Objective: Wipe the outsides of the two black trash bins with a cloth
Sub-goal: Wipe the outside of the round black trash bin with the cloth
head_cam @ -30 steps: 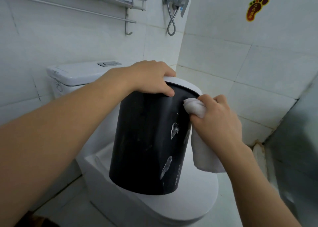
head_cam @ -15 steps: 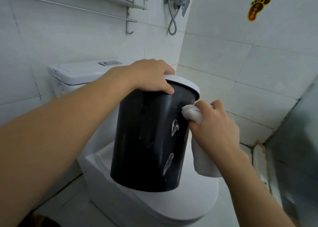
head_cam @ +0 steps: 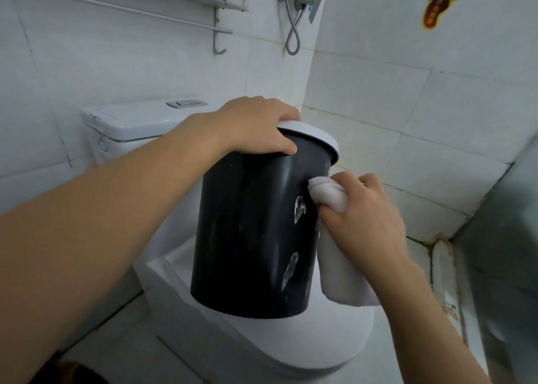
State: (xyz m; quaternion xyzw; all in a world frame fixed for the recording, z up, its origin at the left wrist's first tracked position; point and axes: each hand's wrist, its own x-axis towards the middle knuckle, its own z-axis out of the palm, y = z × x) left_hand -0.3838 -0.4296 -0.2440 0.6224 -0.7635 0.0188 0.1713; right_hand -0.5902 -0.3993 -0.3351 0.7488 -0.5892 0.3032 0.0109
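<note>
1. Wiping is under way on one black bin, which is standing on the closed toilet lid, leaning a little to the left.
2. The left hand is gripping the bin's top, fingers curled over the white rim and thumb pressing on the black wall, steadying it.
3. The right hand is clutching a bunched white cloth and pressing it against the upper right side of the bin, just under the rim; the loose end of the cloth is hanging down beside the bin wall.
4. Pale smears are showing on the front right of the wall, one just beside the cloth and more lower down, so that part looks unfinished.
5. The left and middle of the wall are looking dark and fairly free of marks, though whether they are already wiped cannot be told; the back is hidden.
6. The second black bin is not appearing in view, so by my reckoning it is waiting its turn.
7. Judging overall, the job is sitting in its first half: the lower smears and far side of this bin, then the whole second bin.
</note>
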